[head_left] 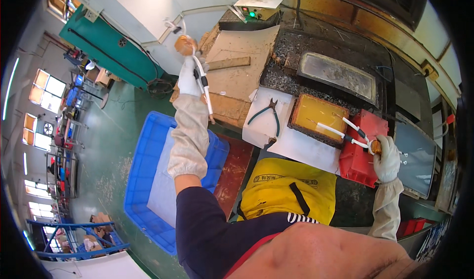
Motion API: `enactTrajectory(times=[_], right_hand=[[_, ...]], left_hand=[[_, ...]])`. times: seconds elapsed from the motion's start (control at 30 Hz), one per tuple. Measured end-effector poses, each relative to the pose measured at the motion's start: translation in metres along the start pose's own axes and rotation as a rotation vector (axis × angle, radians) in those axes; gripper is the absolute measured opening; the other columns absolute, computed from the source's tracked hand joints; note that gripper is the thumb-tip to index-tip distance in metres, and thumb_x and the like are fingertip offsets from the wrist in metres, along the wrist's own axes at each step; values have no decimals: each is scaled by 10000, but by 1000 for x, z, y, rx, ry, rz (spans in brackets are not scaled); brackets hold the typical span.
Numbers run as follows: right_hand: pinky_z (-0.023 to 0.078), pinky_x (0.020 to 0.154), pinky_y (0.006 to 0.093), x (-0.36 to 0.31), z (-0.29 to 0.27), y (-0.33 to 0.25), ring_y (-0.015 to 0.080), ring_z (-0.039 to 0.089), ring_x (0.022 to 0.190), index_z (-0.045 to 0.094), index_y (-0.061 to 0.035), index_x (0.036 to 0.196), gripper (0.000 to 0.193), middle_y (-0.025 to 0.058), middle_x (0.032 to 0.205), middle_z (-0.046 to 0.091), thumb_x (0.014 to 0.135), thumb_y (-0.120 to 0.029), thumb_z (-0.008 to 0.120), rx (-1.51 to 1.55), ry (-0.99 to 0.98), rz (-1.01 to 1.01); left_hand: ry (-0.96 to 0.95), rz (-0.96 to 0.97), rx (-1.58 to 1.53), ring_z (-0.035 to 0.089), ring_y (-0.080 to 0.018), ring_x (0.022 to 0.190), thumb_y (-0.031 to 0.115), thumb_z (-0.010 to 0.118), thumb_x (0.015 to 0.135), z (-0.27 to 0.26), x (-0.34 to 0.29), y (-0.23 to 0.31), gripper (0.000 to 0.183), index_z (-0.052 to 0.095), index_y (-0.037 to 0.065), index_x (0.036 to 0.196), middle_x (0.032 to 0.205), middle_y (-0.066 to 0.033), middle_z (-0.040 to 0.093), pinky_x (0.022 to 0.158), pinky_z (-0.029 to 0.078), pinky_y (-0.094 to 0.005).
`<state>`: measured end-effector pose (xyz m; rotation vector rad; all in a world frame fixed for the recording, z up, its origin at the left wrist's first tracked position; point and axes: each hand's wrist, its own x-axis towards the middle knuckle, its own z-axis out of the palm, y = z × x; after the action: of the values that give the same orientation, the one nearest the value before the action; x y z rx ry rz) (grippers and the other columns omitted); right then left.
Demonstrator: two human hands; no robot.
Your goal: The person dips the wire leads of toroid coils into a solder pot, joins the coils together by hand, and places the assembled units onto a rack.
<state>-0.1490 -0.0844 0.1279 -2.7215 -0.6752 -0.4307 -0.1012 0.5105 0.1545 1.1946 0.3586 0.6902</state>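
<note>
My left hand (188, 76), in a white glove and pale sleeve, reaches out over the left edge of the bench. Its fingers are closed on a copper-wire coil (185, 45) whose white-sleeved leads run past the wrist. At the right, my gloved right hand (387, 161) grips a copper-wound ring coil (376, 147) above a red plastic bin (356, 161). White-sleeved leads with black bands (340, 135) extend from this coil to the left, over a shallow tray (316, 139) of yellow-amber material. Small ring terminals show on the far side of that hand.
Green-handled cutters (271, 112) lie on white paper left of the tray. Behind it stands a rectangular pot (363, 100) with a dull silver surface. Cardboard (242, 47) bears a wooden strip. A control box (257, 13) glows green. A blue crate (140, 180) stands at lower left.
</note>
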Motion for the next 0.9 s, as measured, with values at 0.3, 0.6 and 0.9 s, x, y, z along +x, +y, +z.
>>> enactTrajectory(times=[0.3,0.6,0.9], right_hand=[[464,788,437,1,-6,2,352,578,919,536,-110,1138,504,123,998,563,653,-41,653,7,-35,-22],[462,851,406,-14,-11,15,295,591,915,527,-97,1134,480,99,981,584,695,-176,703,-101,9,-59],[473,830,399,-28,-11,0,280,588,946,525,-119,1177,570,84,1021,570,651,-168,738,-100,144,2]], left_hand=[[-452,-184,58,349,-57,433,176,647,873,60,-45,16,154,508,110,863,577,59,401,399,285,-220],[-913,-234,392,466,-63,592,124,631,859,184,-121,-46,152,516,62,936,711,20,492,546,413,-222],[-1607,-20,995,640,-187,794,382,622,813,299,-197,-102,375,579,58,998,871,-91,657,642,531,-336]])
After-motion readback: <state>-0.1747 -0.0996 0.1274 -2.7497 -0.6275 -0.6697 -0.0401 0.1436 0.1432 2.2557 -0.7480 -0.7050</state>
